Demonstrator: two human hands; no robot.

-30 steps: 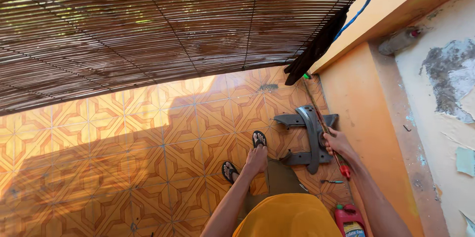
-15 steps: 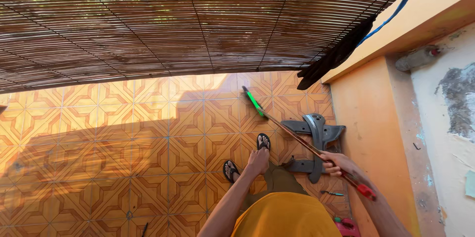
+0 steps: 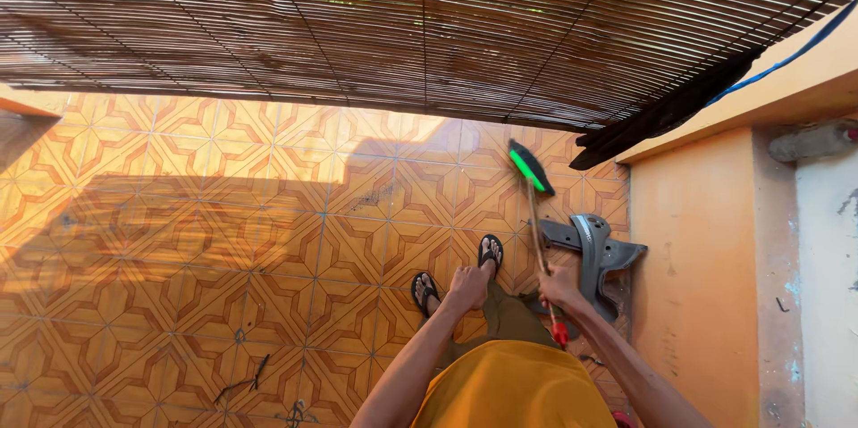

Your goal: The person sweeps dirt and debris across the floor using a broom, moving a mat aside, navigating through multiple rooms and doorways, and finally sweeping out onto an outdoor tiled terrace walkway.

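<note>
My right hand (image 3: 561,289) grips the wooden handle of a broom (image 3: 539,233) near its red end cap. The handle points away from me, and the green-and-black brush head (image 3: 530,167) hangs above the orange patterned tiles (image 3: 295,240) ahead of my feet. My left hand (image 3: 467,287) rests on my knee, fingers curled loosely, holding nothing. My two feet in black sandals (image 3: 490,252) stand on the tiles between the hands.
A grey plastic part (image 3: 597,254) lies on the floor against the orange wall (image 3: 697,267) at right. A bamboo blind (image 3: 357,26) hangs across the top, with a dark cloth (image 3: 666,120) at its right end. Small dark scraps (image 3: 241,383) lie on the tiles at lower left.
The right hand lifted the broom off the wall and swung its brush head left, then out in front of me. The view turned left. The left hand stayed on the knee.
</note>
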